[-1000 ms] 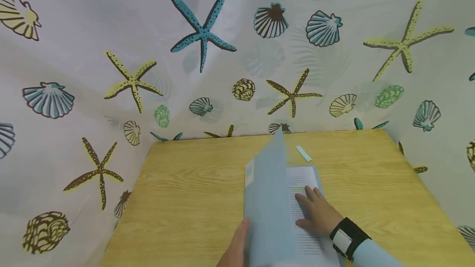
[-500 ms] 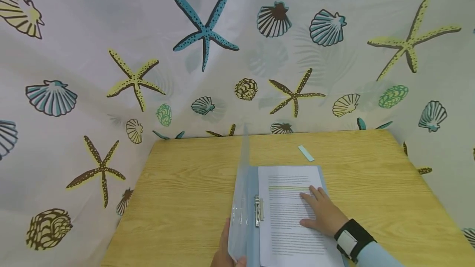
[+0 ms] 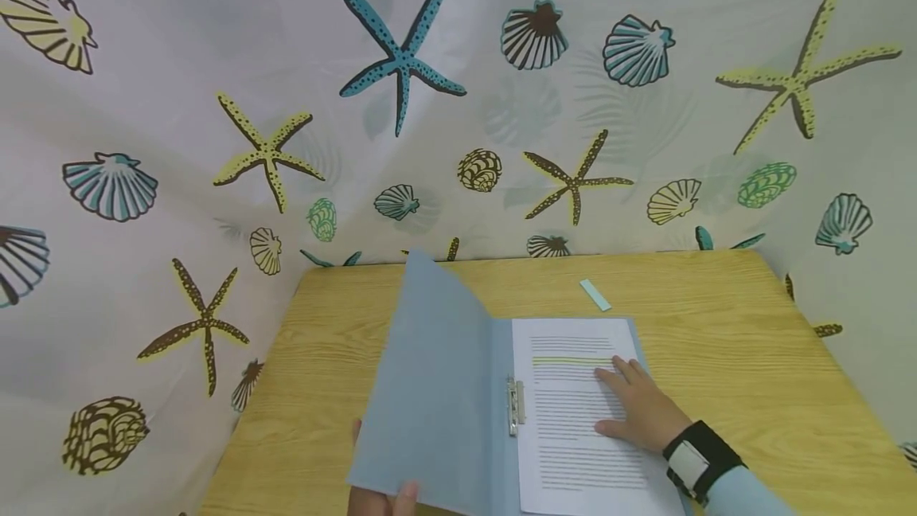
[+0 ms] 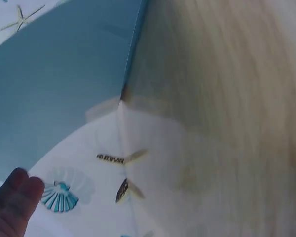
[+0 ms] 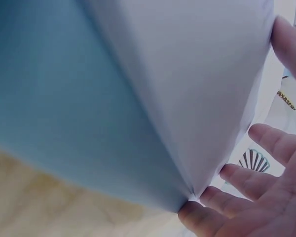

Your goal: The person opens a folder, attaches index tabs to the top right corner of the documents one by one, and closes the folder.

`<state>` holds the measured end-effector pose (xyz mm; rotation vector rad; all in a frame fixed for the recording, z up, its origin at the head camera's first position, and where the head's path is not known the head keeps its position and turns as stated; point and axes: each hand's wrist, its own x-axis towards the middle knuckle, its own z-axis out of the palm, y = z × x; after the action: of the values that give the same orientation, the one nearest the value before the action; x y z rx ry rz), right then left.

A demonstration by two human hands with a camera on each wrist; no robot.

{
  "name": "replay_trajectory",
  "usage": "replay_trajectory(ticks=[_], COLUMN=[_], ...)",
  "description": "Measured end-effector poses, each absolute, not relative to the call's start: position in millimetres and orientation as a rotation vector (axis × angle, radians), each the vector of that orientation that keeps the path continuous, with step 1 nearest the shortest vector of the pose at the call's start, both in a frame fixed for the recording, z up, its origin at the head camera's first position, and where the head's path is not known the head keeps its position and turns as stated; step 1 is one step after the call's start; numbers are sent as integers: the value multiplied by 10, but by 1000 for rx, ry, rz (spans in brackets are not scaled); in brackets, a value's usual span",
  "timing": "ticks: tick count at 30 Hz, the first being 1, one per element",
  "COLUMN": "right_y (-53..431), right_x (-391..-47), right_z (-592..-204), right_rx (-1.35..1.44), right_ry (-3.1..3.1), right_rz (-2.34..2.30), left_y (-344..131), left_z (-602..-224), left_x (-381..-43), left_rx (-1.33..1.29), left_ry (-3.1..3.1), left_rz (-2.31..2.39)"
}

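Note:
A light blue folder [image 3: 505, 341] lies open on the table, its front cover [image 3: 437, 388] tilted up toward the left. My left hand [image 3: 371, 502] holds the cover's lower left corner, thumb on the inner side and the other fingers mostly hidden behind. Inside, a stack of printed paper [image 3: 573, 428] with a yellow-green highlighted line sits beside a metal clip [image 3: 513, 406] at the spine. My right hand [image 3: 645, 412] rests on the page's right side with fingers spread. The right wrist view shows its fingertips along the edges of paper and folder.
A small pale blue strip [image 3: 595, 295] lies on the wooden table [image 3: 344, 357] beyond the folder. Cloth [image 3: 301, 46] printed with starfish and shells hangs behind and on both sides of the table.
The cover has swung left from nearly upright over the page, uncovering the paper and clip. My left hand has moved left with it. My right hand has stayed on the page.

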<state>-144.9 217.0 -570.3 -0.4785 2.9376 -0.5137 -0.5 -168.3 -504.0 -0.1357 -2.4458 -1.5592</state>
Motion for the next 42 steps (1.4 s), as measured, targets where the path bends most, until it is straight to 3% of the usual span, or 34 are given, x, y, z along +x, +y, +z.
replay_trajectory(ticks=[5,12,19,30,42], right_y=[2251,2336,2384,2367,2246], right_x=[-1464,-1474,-1464,-1438,-1439], right_z=[-5705,-5690,-5667,-5675,-5620], right_rx=[-462,-438,-448,-466,-428], right_ry=[2930,2931,2927,2947,2887], right_rz=[-523,-506,-506,-538,-524], left_y=[-1935,-2170,-2256,-1734,-1148], left_z=[-5097,-5000,-5021,-5092,-5342], left_x=[-205,-329,-422,-664,-977], left_rx=[-479,-459,-624,-658,-550], left_ry=[-2004,-2033,-2216,-3074,-3280], left_rz=[-1387,-721,-283,-343,-176])
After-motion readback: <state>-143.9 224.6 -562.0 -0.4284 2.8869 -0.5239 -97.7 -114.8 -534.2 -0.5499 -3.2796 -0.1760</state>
